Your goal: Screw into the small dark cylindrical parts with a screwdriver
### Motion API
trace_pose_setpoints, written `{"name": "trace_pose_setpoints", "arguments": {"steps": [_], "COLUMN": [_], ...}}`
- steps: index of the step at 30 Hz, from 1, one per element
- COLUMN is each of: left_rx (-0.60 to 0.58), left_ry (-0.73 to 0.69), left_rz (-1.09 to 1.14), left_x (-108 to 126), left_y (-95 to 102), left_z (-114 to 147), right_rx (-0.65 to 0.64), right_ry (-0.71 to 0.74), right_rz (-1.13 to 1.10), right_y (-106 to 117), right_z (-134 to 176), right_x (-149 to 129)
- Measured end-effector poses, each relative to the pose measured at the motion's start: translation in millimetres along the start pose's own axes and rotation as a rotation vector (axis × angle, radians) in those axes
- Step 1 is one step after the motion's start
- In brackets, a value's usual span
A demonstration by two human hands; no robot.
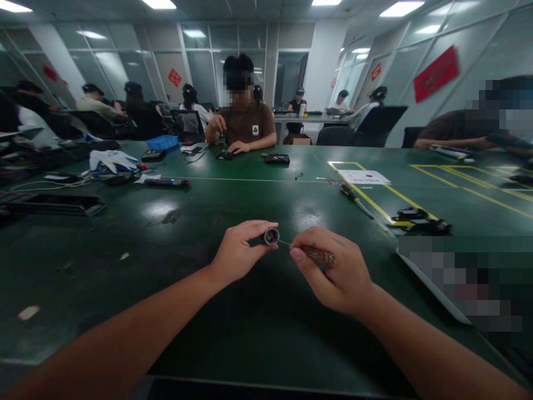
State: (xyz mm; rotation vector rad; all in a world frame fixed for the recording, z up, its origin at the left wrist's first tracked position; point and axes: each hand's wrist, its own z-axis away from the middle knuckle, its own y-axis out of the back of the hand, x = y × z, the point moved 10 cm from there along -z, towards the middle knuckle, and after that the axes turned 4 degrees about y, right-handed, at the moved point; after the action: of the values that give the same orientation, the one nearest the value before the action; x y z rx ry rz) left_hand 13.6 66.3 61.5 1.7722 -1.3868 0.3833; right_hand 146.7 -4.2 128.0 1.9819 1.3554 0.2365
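Note:
My left hand [239, 250] pinches a small dark cylindrical part [272, 236] between thumb and fingers, its round open end with a pale rim facing me. In my right hand [335, 266] is a screwdriver with a brownish see-through handle [318, 254]. Its thin metal shaft points left and reaches the edge of the cylinder; whether the tip touches it or goes inside I cannot tell. Both hands are held above the green table [233, 333]. Fingers cover much of the cylinder's body.
A yellow-and-black screwdriver [357, 200] and black parts [420, 221] lie to the right, near a white paper [364, 176]. White gloves [112, 162], a black pen-like tool [166, 183] and a long black tray-like piece [58, 204] lie left. A person [241, 119] works opposite.

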Motion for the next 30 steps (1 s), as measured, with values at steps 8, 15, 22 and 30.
{"name": "trace_pose_setpoints", "arguments": {"steps": [8,15,22,30], "left_rx": [0.003,0.011,0.005,-0.004], "left_ry": [0.020,0.029,-0.003,-0.009], "left_rz": [0.000,0.002,-0.039,-0.048], "left_x": [0.8,-1.6,1.3,4.4], "left_y": [0.3,0.7,0.9,0.7], "left_z": [-0.9,-0.5,-0.8,-0.9], "right_rx": [-0.049,-0.005,-0.024,-0.026], "right_ry": [0.020,-0.005,0.001,-0.031], "right_rz": [-0.021,-0.019,-0.003,-0.015], "right_y": [-6.0,-0.4,-3.0,-2.9], "right_z": [-0.2,0.7,-0.5,0.6], "right_x": [-1.8,0.1,0.7,3.6]}}
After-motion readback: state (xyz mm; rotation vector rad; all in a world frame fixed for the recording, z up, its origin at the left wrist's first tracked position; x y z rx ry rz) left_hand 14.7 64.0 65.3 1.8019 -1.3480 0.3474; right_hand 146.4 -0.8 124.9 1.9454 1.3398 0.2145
